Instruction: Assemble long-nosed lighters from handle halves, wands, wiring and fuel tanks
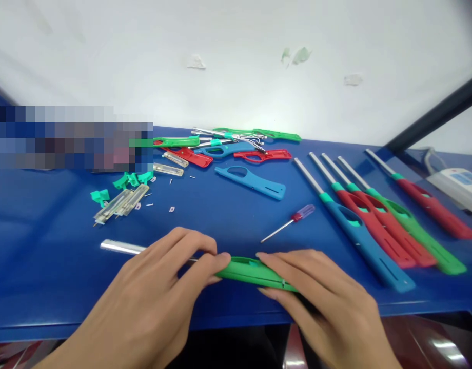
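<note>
My left hand [159, 292] and my right hand [320, 302] both grip a green long-nosed lighter [251, 270] lying near the front edge of the blue table [47, 266]. The left fingers pinch its front end, where the silver metal tube [120, 248] sticks out to the left. The right fingers wrap over its handle end. A small screwdriver [292, 222] with a clear purple handle lies just beyond my right hand.
Several assembled lighters [374, 225] in blue, red and green lie in a row at the right. Loose handle shells [253, 182], metal tubes and wires are at the back centre; clear fuel tanks [122, 202], green triggers and tiny screws at left. A white power strip [457, 187] sits far right.
</note>
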